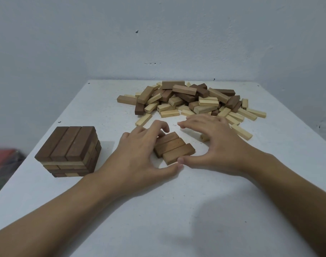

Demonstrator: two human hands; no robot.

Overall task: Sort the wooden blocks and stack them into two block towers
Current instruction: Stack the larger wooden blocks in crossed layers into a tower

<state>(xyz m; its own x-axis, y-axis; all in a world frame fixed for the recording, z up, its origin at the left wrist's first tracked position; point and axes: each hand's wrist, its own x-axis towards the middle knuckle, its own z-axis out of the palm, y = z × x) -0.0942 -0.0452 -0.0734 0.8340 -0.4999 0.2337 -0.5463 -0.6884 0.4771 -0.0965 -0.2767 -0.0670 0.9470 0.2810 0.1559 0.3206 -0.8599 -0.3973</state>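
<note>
L hand [140,154]: I see it cupping 3-block row [174,148], fingers curled.
R hand [214,145]: spread, thumb on row's near block.
Tower [69,151]: left on table [177,219].
Pile [191,101]: far side.

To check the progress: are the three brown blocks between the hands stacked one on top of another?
No, the three brown blocks lie flat side by side on the table, in one layer.

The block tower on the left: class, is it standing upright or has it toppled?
Upright: the block tower stands square on the table, its layers level, three dark blocks flat on top.
</note>
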